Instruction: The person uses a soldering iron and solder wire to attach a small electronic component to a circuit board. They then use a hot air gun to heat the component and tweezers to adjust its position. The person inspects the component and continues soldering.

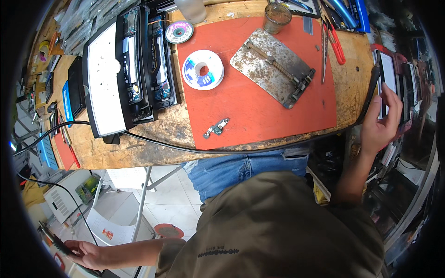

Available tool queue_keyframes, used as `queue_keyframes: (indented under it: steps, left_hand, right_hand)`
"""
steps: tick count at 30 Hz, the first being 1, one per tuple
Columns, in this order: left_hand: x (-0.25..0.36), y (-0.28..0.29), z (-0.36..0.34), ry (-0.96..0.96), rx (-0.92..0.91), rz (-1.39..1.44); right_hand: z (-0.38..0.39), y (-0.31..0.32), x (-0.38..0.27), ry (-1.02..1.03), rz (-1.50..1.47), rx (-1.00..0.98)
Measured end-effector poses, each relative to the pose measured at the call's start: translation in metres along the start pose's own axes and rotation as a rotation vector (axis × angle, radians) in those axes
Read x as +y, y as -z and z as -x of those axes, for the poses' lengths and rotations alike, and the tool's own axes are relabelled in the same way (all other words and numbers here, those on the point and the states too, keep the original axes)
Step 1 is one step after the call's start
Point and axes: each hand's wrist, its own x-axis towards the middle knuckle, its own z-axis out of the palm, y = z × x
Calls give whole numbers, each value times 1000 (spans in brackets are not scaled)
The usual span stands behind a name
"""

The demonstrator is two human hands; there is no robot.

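Observation:
At the lower left, my left hand (88,254) is closed around the edge of a long, dark, flat object (58,241) whose kind I cannot make out. My right hand (385,121) is at the table's right end, fingers stretched and apart, against a white panel with a dark frame (386,76). A black cable (241,152) runs along the table's front edge toward this hand. On the orange-red mat (259,120) between them lie a small circuit board piece (216,128), a stained metal board holder (271,65) and a white solder spool (202,69).
Opened black devices with exposed circuitry (153,65) stand left of the mat, beside a white panel (105,76). A smaller spool (179,32), a grimy cup (277,17), tweezers (324,55) and a red-handled tool (337,44) lie farther back. A folding chair frame (143,194) stands below the table.

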Motion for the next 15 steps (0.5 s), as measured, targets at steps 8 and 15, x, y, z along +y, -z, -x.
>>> queue_keyframes:
  steps: [8,15]
  left_hand:
    - [-25,62,-17,-75,99,-147]
    - [-75,94,-42,-994,-326,-1530]
  right_hand:
    - [18,-1,61,-86,-12,137]
    - [3,7,-50,49,-209,-78]
